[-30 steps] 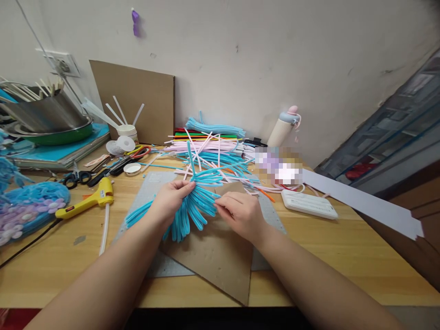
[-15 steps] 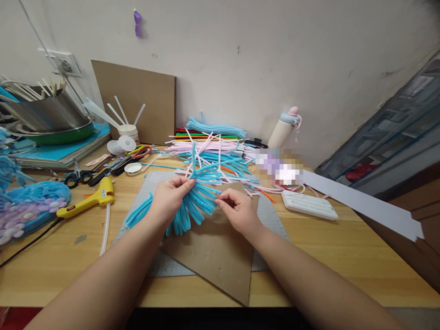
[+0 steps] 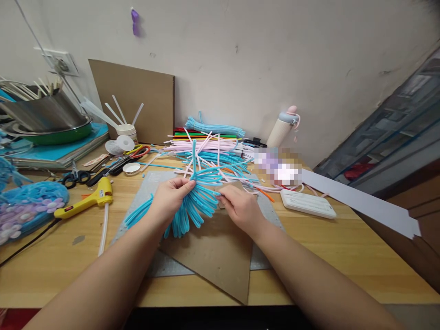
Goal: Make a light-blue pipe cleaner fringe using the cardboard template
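Observation:
Blue pipe cleaners (image 3: 185, 213), bent into many loops, fan out above a piece of cardboard (image 3: 220, 261) on a grey cutting mat (image 3: 264, 247). My left hand (image 3: 173, 195) pinches the fan near its upper middle, where the loops come together; one straight end sticks up above the thumb. My right hand (image 3: 242, 206) is closed at the fan's right side, its fingertips gripping the tip of one blue loop. Part of the fan lies hidden behind my left wrist, and more loops show to the left of it.
Left are a yellow glue gun (image 3: 85, 199), black scissors (image 3: 76, 176) and a flowered blue piece (image 3: 34, 206). Behind lie piles of pink and blue pipe cleaners (image 3: 195, 146) and a paper cup (image 3: 126, 130). Right are a bottle (image 3: 283, 126) and a white box-shaped device (image 3: 307, 204).
My right hand has turned slightly, its fingers curling more closely over the loop's tip. The left hand keeps its pinch, and the whole view has shifted a little.

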Demonstrator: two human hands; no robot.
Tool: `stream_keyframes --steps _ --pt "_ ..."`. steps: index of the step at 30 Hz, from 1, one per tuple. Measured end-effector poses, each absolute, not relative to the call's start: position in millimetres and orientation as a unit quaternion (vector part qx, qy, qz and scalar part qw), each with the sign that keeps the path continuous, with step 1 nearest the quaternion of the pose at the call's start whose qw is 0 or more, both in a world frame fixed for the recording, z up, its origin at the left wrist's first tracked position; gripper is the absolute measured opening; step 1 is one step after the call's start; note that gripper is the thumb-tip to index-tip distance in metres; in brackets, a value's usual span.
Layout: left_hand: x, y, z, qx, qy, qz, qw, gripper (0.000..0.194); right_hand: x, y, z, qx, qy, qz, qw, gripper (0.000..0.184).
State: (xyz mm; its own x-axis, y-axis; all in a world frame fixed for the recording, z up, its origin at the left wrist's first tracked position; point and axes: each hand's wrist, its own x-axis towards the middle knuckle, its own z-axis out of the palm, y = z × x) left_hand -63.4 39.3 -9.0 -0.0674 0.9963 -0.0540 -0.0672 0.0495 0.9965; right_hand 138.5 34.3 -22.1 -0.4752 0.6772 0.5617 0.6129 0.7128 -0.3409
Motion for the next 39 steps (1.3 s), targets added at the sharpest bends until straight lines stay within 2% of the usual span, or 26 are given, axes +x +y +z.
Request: stream_keyframes --steps 8,17,23,34,39 --pt "-60.8 38.6 -10.2 0.462 0.525 0.525 0.485 0.032 138.1 31.1 -19.4 -0.353 -0.875 0.025 0.330 0.019" --pt "-57.5 36.7 -9.1 0.510 0.522 0.531 0.430 0.026 128.1 26.5 -21.7 -0.408 -0.805 0.230 0.364 0.023" --pt "-56.4 34.8 -10.4 0.539 0.543 0.527 0.368 0.025 123.2 33.0 -29.9 -0.424 -0.648 0.502 0.386 0.029" --pt "-57.3 34.1 -12.7 0.572 0.550 0.503 0.343 0.028 121.2 32.6 -22.6 -0.461 -0.539 0.569 0.417 0.031" --pt "-56.5 32.4 -10.8 0.577 0.552 0.501 0.334 0.026 121.5 32.8 -22.8 -0.454 -0.485 0.631 0.401 0.033"
